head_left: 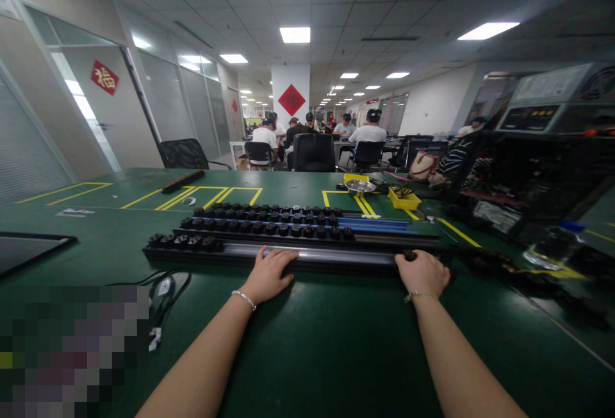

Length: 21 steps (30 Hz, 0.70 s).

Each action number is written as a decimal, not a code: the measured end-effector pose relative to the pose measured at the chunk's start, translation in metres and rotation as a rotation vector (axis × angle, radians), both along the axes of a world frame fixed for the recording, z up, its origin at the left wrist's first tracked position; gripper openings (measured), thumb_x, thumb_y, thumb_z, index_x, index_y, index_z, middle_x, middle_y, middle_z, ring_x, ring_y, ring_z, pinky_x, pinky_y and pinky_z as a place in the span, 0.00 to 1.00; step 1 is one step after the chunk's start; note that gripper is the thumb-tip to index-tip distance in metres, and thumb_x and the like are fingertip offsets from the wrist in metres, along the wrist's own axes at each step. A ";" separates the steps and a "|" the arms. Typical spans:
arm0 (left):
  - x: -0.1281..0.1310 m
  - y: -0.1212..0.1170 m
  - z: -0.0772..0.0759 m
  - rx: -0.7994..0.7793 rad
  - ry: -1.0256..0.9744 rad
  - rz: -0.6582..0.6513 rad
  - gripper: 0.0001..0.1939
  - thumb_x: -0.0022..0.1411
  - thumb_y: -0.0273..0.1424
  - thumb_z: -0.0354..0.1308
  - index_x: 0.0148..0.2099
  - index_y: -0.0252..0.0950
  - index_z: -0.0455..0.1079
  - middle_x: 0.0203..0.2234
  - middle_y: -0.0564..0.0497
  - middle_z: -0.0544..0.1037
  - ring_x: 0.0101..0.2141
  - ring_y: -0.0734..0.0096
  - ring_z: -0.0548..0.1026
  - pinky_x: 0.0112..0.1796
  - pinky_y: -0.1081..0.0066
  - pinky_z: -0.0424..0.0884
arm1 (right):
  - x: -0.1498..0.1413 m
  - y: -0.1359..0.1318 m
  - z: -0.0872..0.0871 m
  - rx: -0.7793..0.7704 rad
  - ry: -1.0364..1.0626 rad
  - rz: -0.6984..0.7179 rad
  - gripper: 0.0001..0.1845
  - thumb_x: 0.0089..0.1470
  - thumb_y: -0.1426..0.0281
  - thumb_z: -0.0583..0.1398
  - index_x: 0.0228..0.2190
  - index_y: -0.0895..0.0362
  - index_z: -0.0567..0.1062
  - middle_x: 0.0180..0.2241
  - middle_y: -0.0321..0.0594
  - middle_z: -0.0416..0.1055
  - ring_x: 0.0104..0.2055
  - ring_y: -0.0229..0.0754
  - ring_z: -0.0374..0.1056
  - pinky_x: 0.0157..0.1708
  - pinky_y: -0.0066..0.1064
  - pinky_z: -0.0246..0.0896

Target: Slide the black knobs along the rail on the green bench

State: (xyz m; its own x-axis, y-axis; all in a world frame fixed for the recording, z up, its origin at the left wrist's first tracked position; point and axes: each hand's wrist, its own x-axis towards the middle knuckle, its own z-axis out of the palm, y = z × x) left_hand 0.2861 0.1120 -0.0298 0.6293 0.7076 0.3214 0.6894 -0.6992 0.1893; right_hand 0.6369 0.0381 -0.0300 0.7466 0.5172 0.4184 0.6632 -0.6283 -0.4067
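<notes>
A long black channel-shaped rail point(336, 256) lies across the green table in front of me, with several black round knob-like parts point(187, 242) standing in its left end. My left hand point(270, 275) rests on the middle of this rail, fingers spread over its near edge. At the rail's right end my right hand point(425, 274) is closed, with a small black part point(409, 255) showing at its fingertips. What the part is I cannot make out. Behind lie more rails, one with a blue channel point(377, 224), each carrying rows of black parts point(283, 229).
A yellow bin point(403, 199) and a metal bowl point(360, 186) stand beyond the rails. Dark strands of parts point(509, 264) lie at right, near a cluttered black rack point(504, 174). A cable point(168, 296) and a black-framed panel point(33, 248) are at left. People sit farther back.
</notes>
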 end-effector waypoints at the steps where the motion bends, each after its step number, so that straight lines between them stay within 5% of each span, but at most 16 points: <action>1: 0.000 0.000 0.000 -0.001 0.001 0.000 0.26 0.54 0.33 0.55 0.56 0.49 0.57 0.53 0.53 0.68 0.54 0.63 0.63 0.58 0.47 0.37 | 0.000 0.000 0.000 0.006 -0.001 -0.005 0.20 0.44 0.61 0.53 0.36 0.58 0.75 0.38 0.48 0.71 0.43 0.51 0.62 0.46 0.44 0.49; 21: 0.000 0.001 -0.001 -0.006 -0.016 -0.007 0.26 0.54 0.32 0.55 0.56 0.49 0.57 0.53 0.54 0.69 0.54 0.63 0.63 0.57 0.47 0.37 | 0.006 -0.001 -0.001 -0.006 -0.004 -0.013 0.21 0.44 0.59 0.52 0.35 0.59 0.75 0.37 0.49 0.72 0.42 0.52 0.63 0.44 0.42 0.52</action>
State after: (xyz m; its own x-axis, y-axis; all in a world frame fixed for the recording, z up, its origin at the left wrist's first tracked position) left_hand 0.2862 0.1129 -0.0305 0.6290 0.7052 0.3272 0.6816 -0.7027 0.2041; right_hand 0.6431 0.0375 -0.0306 0.7516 0.5102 0.4181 0.6566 -0.6390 -0.4007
